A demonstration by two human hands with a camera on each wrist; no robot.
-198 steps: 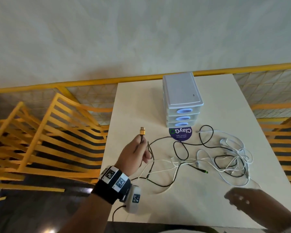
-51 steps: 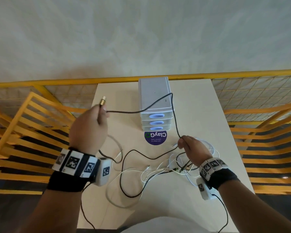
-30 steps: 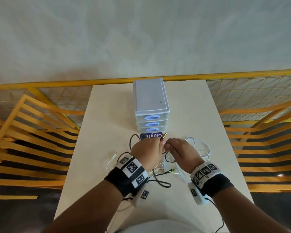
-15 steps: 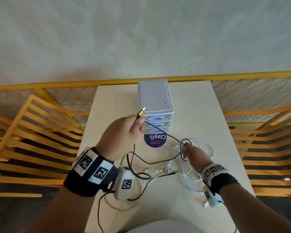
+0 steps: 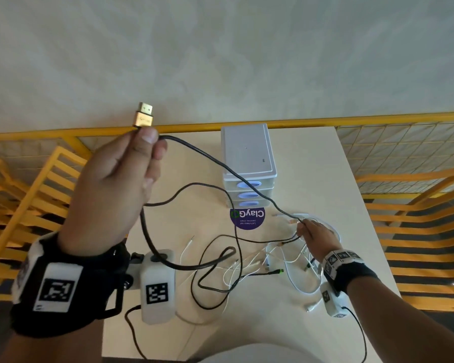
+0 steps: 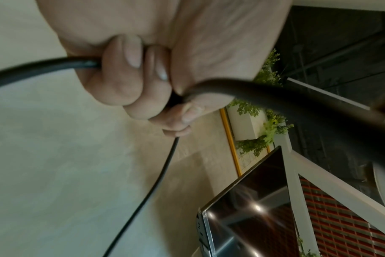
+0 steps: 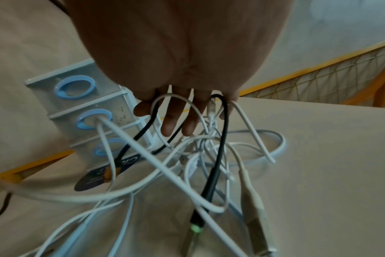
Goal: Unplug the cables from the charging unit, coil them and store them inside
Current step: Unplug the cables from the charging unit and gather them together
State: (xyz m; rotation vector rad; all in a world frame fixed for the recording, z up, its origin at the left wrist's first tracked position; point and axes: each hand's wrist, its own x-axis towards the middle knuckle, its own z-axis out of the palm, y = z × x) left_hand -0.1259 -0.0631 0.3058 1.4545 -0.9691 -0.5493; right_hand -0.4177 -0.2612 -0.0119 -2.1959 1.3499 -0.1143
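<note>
Fingers (image 5: pixel 152 142) of the left hand (image 5: pixel 110 189) clench the black cable (image 5: pixel 207 158) just below its gold plug (image 5: pixel 143 116), raised at ten o'clock from the charging unit (image 5: pixel 248 163). At five o'clock from the unit, the right hand (image 5: pixel 316 238) grasps black cable and white cables (image 7: pixel 182 187) tangled on the table (image 5: pixel 338 195); one white cable enters the unit's middle port in the right wrist view.

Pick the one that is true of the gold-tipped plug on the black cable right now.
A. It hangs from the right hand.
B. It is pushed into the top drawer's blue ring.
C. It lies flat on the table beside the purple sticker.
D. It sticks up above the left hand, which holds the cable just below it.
D: the gold plug stands above the left hand, whose fingers curl round the black cable just beneath it, well above the table.
</note>
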